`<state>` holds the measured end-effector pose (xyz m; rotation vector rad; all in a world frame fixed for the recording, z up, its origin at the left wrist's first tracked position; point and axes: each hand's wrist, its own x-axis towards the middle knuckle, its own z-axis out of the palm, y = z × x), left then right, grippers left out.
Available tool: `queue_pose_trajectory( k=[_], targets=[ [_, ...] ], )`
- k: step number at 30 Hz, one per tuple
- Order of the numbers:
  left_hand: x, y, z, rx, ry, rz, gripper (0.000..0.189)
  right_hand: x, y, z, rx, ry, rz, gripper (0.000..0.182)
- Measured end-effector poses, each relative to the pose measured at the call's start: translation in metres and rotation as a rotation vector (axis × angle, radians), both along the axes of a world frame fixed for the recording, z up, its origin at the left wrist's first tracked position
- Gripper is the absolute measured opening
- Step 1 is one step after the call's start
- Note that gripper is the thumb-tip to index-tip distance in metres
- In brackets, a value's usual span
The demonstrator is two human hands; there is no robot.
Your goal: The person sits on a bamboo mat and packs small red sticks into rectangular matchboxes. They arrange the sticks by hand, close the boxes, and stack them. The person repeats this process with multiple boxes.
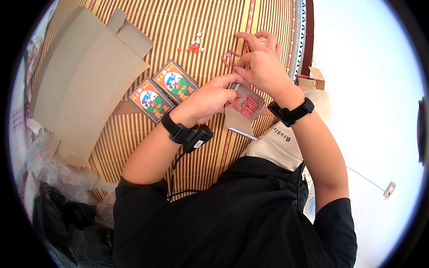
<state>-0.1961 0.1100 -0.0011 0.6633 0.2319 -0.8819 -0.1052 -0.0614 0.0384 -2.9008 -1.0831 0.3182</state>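
Note:
My left hand (214,95) grips the left edge of an open cardboard box (239,124) with its thumb at the opening. Inside lie many thin red sticks (248,106), which look like small firecrackers. Just beyond the box is my right hand (263,65), its thumb and forefinger bent close to the left fingertips. Whether it pinches anything is hidden. A few loose red sticks (225,61) rest on the slatted mat beside the right fingertips. More orange-red sticks (248,47) and a printed piece (262,41) show partly beneath the right hand.
Two printed boxes (152,100) (176,82) lie left of my left hand. Small orange balls (195,50) and white twisted pieces (199,34) sit farther up the bamboo mat (167,26). Flattened cardboard (83,77) covers the left side, above plastic bags (63,177). A cable (173,174) trails from the left wrist device (199,137).

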Motion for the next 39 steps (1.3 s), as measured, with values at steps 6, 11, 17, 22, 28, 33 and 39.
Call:
queue_pose_trajectory(
  k=[6, 11, 17, 22, 28, 33, 39],
  targets=[
    [0.0, -0.001, 0.003, -0.004, 0.007, 0.034, 0.051, 0.009, 0.002, -0.005, 0.01, -0.06, 0.048, 0.017],
    [-0.001, 0.0, 0.0, -0.001, -0.017, 0.019, 0.052, 0.015, 0.008, -0.011, 0.067, -0.067, 0.04, 0.016],
    [-0.001, 0.001, -0.001, 0.009, -0.03, 0.01, 0.053, 0.017, 0.009, -0.01, 0.069, -0.087, -0.023, 0.012],
    [-0.002, -0.003, -0.004, -0.001, -0.016, 0.044, 0.055, 0.017, 0.006, -0.018, 0.044, -0.107, -0.074, 0.011],
    [-0.001, -0.003, -0.002, -0.024, 0.004, 0.062, 0.056, 0.022, 0.006, -0.016, 0.069, -0.2, -0.052, 0.025],
    [0.0, -0.002, 0.0, -0.015, 0.008, 0.059, 0.056, 0.021, 0.009, -0.018, 0.009, -0.151, -0.073, 0.027],
    [0.0, -0.001, 0.0, -0.027, 0.002, 0.052, 0.054, 0.012, 0.009, -0.009, 0.014, -0.022, -0.072, 0.027]
  ],
)
